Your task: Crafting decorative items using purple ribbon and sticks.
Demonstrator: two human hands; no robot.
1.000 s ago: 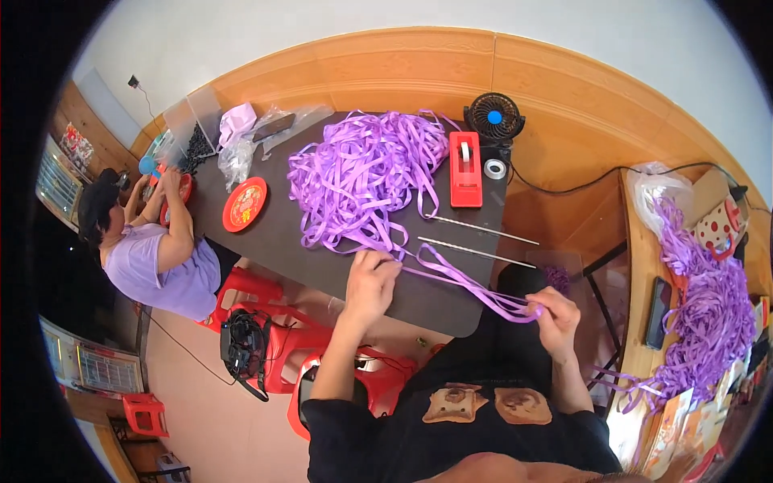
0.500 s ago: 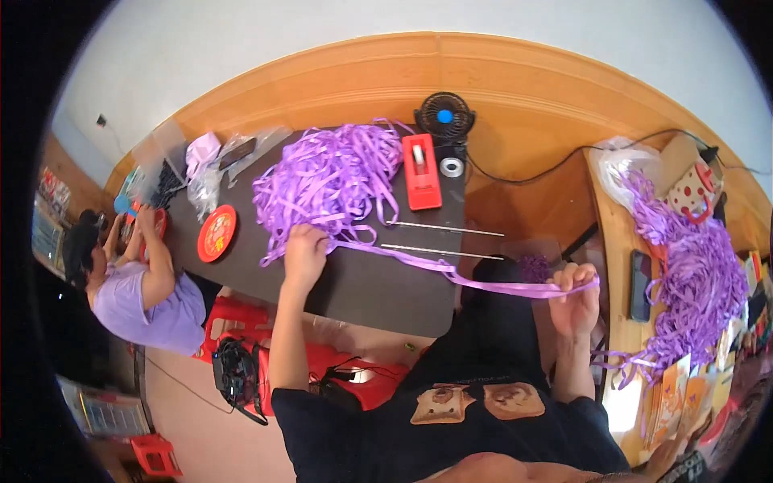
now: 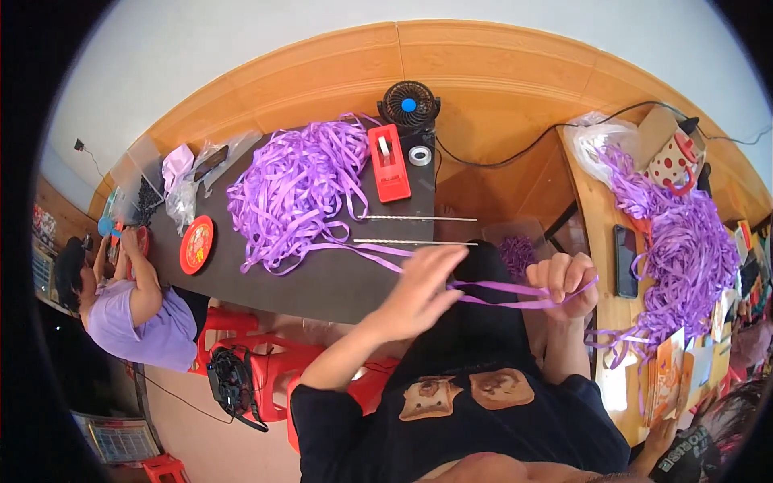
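Note:
My right hand (image 3: 565, 283) is closed around the folded end of a purple ribbon (image 3: 507, 304), close to my right side. The doubled strip runs leftward, passing behind my left hand (image 3: 420, 291). That hand is over the table's front right edge, its fingers stretched out and the thumb apart; whether it touches the ribbon is hidden. From there the ribbon leads back to a big tangled heap of purple ribbon (image 3: 302, 181) on the dark table (image 3: 322, 291). Two thin twisted metal rods (image 3: 419, 218) lie side by side, jutting past the table's right edge.
Behind the rods are a red tape dispenser (image 3: 390, 165), a tape roll (image 3: 419, 155) and a small black fan (image 3: 409, 105). A red plate (image 3: 196, 245) lies left of the heap. On a wooden table at right are more ribbon (image 3: 688, 258) and a phone (image 3: 625, 262). A co-worker (image 3: 145, 314) sits at left.
My left hand has left the heap's front edge and moved right along the ribbon, its fingers opening out. My right hand keeps its hold. The whole view has shifted slightly.

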